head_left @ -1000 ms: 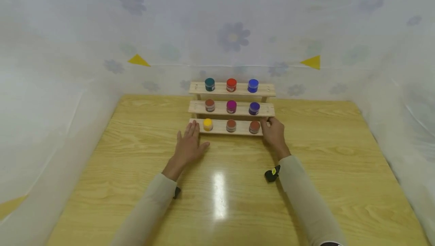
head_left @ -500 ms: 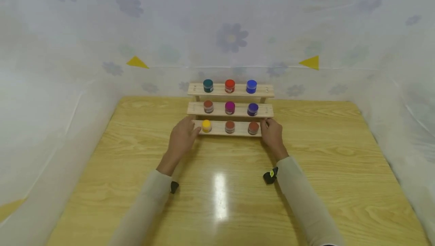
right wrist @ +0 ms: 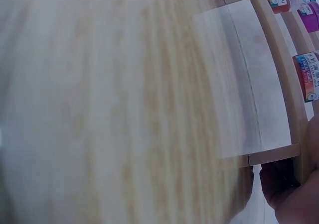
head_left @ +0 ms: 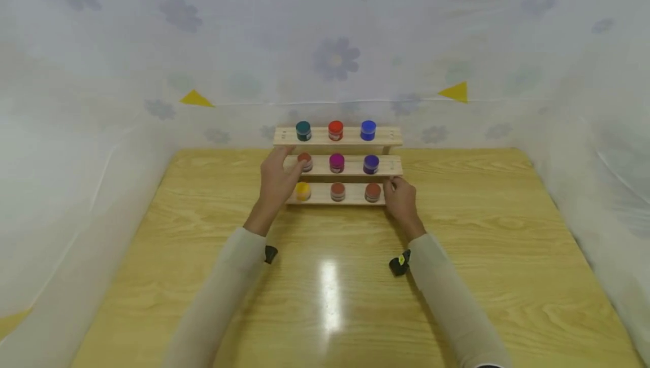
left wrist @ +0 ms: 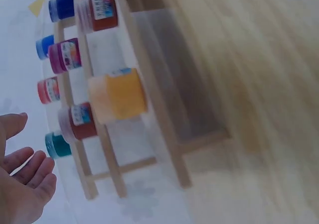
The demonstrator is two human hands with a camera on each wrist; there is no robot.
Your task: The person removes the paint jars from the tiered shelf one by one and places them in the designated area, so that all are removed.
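A three-tier wooden rack stands at the back of the table, bearing small paint jars in rows. On the top tier are a teal jar, a red jar and a blue jar. My left hand is at the left end of the middle tier, thumb overlapping a brown jar; in the left wrist view its fingers are spread, holding nothing. Below is a yellow jar. My right hand grips the bottom tier's right end, beside another brown jar.
The wood-grain table extends toward me and to both sides. Behind the rack hangs a white flowered sheet, with yellow triangles on it. Similar sheeting flanks the table.
My left hand has risen from the bottom tier's left end to the middle tier's left end. My right hand keeps its grip on the bottom tier. The head view has shifted slightly.
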